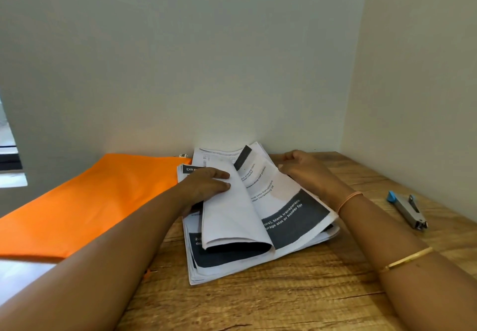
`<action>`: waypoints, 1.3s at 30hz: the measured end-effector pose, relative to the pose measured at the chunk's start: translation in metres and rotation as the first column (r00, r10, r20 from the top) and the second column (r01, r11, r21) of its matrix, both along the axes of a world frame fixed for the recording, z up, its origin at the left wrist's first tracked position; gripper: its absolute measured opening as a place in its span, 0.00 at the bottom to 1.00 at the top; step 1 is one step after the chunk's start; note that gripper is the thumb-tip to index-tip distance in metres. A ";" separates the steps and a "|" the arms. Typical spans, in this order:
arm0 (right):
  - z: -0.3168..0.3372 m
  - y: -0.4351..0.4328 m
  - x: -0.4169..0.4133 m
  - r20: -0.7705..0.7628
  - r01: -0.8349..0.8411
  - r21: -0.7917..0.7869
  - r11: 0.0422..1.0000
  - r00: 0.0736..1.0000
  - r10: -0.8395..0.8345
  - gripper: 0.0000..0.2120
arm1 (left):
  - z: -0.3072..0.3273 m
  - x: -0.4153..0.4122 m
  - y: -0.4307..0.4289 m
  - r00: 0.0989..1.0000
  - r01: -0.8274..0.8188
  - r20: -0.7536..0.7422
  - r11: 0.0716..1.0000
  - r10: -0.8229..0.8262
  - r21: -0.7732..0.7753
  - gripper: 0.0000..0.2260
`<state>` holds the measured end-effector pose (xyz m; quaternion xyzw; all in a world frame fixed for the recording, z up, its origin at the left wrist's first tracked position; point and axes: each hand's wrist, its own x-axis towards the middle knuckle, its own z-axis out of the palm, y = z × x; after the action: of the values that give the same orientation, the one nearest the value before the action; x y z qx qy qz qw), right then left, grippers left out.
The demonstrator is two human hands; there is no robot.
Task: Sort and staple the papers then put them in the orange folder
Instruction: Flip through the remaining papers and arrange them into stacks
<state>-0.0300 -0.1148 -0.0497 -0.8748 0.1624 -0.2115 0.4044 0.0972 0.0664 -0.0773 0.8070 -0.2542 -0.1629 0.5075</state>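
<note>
Curling black-and-white printed papers (pixel 291 217) under flat left grip (pixel 206 183), right grip (pixel 302 168) pinching their far edge.

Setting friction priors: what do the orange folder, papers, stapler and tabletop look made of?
Orange folder: matte, soft-looking, probably fabric or non-woven plastic; no glare.
Papers: thin matte printed office paper, sheets curl over.
Stapler: grey metal body, blue likely-plastic end.
Tabletop: matte wood grain; solid or laminate unclear.
</note>
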 end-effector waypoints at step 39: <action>-0.004 -0.006 0.004 -0.075 0.099 -0.090 0.991 0.992 -0.106 0.06 | -0.001 0.002 0.000 0.997 -0.074 -0.029 0.996 0.073 -0.049 0.29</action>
<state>-0.0258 -0.1205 -0.0535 -0.8897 0.2138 -0.2036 0.3482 0.0996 0.0661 -0.0780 0.8005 -0.2215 -0.1486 0.5368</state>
